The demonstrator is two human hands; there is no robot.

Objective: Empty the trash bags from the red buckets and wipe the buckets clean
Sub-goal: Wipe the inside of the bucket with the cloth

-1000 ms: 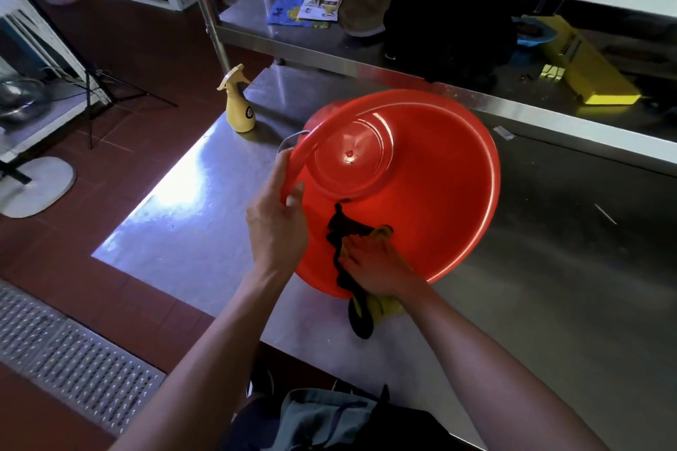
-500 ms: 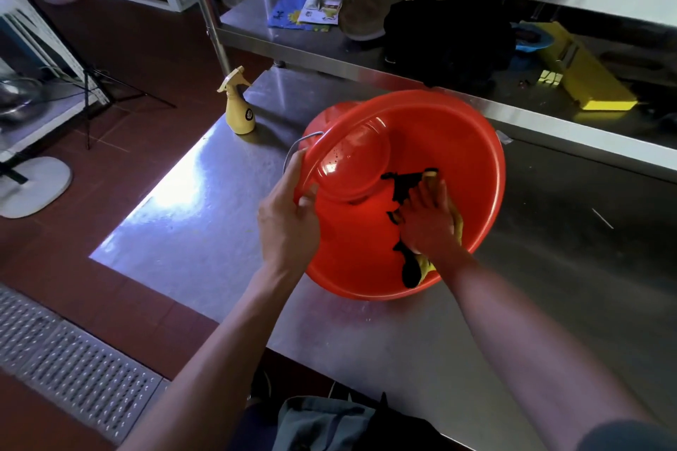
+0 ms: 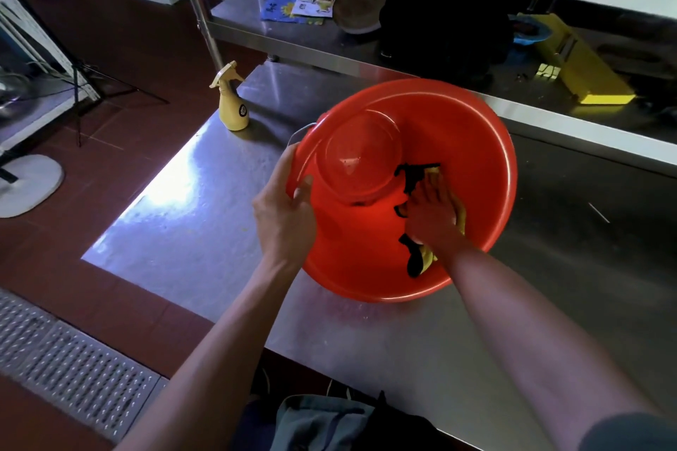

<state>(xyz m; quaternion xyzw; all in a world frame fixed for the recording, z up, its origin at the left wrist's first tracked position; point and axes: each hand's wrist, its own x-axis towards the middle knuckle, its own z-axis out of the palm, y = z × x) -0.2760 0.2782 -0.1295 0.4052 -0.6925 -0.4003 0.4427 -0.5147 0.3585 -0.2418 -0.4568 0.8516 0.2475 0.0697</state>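
red bucket (image 3: 458,143) tipped toward the tabletop's near edge so its inside shows; left hand (image 3: 284,216) grips the rim steadying it, right hand (image 3: 430,216) presses a cloth (image 3: 417,172) flat inside.

Right hand (image 3: 432,216) and cloth (image 3: 417,176) now farther right on the bucket (image 3: 476,157) wall than a second ago.

left hand (image 3: 284,210): gripping bucket rim (image 3: 298,157), thumb hooked inside, fingers wrapped outside | left forearm: reaching forward from lower left | right hand (image 3: 430,218): palm down inside bucket, pressing cloth (image 3: 415,174) against wall, fingers spread | right forearm: angled in from lower right
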